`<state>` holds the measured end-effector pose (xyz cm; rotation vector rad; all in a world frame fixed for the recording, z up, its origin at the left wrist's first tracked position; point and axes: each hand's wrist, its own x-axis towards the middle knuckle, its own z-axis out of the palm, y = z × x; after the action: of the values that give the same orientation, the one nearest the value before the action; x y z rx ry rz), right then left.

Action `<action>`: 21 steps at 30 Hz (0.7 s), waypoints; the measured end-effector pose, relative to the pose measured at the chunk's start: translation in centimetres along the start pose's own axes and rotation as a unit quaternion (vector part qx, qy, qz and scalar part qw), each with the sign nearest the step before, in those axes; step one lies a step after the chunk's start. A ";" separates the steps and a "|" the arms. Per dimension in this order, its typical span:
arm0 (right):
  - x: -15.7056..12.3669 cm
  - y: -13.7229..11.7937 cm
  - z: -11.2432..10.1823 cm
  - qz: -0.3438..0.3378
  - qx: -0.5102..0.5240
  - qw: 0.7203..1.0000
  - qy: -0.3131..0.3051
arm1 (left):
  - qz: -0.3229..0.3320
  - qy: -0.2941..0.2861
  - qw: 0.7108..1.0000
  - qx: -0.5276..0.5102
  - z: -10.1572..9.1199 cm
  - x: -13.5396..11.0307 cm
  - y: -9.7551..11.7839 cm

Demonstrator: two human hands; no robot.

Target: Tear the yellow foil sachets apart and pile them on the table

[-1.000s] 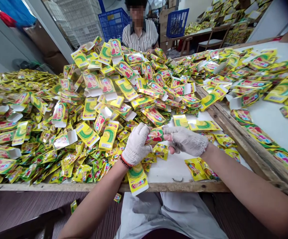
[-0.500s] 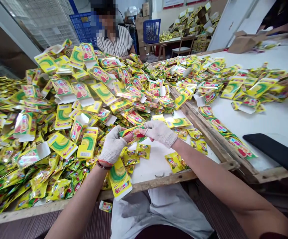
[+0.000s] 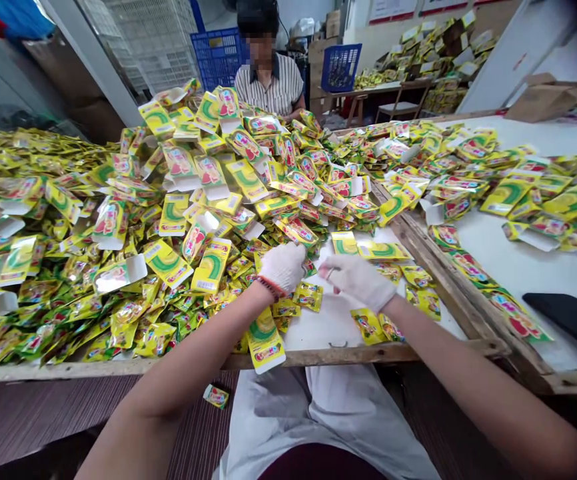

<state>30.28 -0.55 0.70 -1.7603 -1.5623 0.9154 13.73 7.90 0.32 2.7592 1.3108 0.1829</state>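
From afar I'm seeing my left hand (image 3: 282, 268) curled beside yellow packets (image 3: 310, 296), hold hidden; my right hand (image 3: 361, 277) is hovering half-curled, grip unclear

And it's rough, matt knitted cloth on the gloves (image 3: 363, 277), while the sachets (image 3: 310, 295) flash glossy, crinkled plastic film! Smooth printed card on the boxes (image 3: 213, 265), with a soft sheen. Look at the worktop (image 3: 313, 331): white, smooth, faintly shiny, edged by rough, worn wood (image 3: 348, 355). Behind, hard blue plastic for the basket (image 3: 341, 67); dull brown cardboard for the carton (image 3: 538, 100).
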 end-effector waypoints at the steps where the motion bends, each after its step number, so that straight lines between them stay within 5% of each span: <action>1: -0.2 0.0 1.8 -0.012 -0.105 0.994 -0.005 | -0.007 -0.013 1.000 0.006 0.3 0.6 0.5; 5: -0.5 0.2 5.1 -0.033 -0.263 0.964 -0.015 | -0.008 -0.027 0.999 -0.030 0.7 1.2 0.5; 8: -0.7 0.8 4.2 0.001 -0.235 0.971 -0.031 | -0.011 -0.002 0.996 -0.089 0.6 0.4 -0.9; 10: -1.2 1.3 3.4 0.025 -0.150 0.988 -0.015 | -0.037 0.020 0.968 -0.246 0.6 -0.3 -1.9; 13: -2.3 1.7 2.8 0.037 0.060 0.997 0.031 | -0.096 0.036 0.823 -0.559 0.7 -1.4 -2.8; 15: -2.8 1.7 2.9 0.043 0.193 0.978 0.065 | -0.124 0.050 0.726 -0.674 0.7 -1.8 -3.0; 21: -2.1 -0.6 4.8 -0.008 0.424 0.884 0.199 | -0.141 0.057 0.602 -0.784 0.4 -2.5 -2.4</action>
<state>25.88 -2.63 -1.31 -1.1769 -0.7210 0.9480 10.38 7.41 -0.54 0.9891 0.7536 0.9229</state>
